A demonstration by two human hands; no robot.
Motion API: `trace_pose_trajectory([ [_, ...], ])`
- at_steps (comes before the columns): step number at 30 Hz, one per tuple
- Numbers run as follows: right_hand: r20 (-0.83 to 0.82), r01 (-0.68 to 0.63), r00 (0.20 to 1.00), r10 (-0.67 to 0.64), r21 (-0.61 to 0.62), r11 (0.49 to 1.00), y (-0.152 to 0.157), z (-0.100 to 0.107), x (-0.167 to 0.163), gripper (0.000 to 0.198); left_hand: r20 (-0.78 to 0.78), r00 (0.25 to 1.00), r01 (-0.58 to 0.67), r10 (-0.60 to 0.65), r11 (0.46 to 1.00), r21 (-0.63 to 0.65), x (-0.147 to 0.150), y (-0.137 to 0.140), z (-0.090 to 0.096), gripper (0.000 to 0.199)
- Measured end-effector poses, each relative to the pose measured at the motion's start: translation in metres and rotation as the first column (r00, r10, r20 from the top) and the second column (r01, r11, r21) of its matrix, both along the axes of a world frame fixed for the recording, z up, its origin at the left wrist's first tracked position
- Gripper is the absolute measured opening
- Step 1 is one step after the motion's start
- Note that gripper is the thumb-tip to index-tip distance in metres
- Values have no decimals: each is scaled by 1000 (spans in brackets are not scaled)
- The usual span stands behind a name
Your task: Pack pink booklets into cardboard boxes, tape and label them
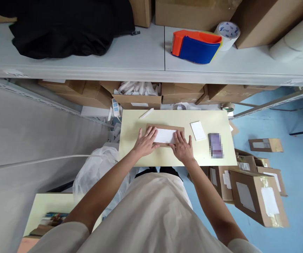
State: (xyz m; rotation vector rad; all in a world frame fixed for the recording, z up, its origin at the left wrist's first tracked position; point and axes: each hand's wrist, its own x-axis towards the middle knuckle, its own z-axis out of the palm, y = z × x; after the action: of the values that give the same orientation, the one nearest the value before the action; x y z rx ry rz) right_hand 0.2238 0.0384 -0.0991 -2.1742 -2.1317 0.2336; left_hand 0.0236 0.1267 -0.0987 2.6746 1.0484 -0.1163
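Resting the bare left hand (144, 142) and bare right hand (182, 147), fingers spread and grasping nothing, on opposite ends of a long brown cardboard piece (166, 127), apparently to keep it flat and steady; lying near the middle of the pale-yellow rectangular tabletop (167, 157), roughly parallel to its far edge; brown along both long sides, covered between by a white rectangular paper label (165, 136).

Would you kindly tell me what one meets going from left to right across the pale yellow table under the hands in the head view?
Left hand → white sheet → right hand → white card → blurred purple rectangle.
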Motion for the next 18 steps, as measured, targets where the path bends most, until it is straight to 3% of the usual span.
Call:
trace_pose_trajectory([
  [3, 53, -5, 999, 5, 7, 1000, -7, -1, -1, 71, -11, 998, 70, -70, 998, -4, -11, 3, 0, 76],
  [8, 49, -220, 974, 221, -18, 975, -19, -6, -15, 71, 27, 991, 133, -132, 991, -12, -19, 1, -1, 79],
  [13, 29, -111, 993, 111, 5, 994, -33, -14, -14, 65, 124, 992, -4, 2, 1000, 10, -22, -5, -7, 65],
  [18, -5, -61, 998, 61, 22, 998, -35, -7, -16, 60, 246, 954, -173, 169, 985, -6, -12, -8, -10, 54],
])
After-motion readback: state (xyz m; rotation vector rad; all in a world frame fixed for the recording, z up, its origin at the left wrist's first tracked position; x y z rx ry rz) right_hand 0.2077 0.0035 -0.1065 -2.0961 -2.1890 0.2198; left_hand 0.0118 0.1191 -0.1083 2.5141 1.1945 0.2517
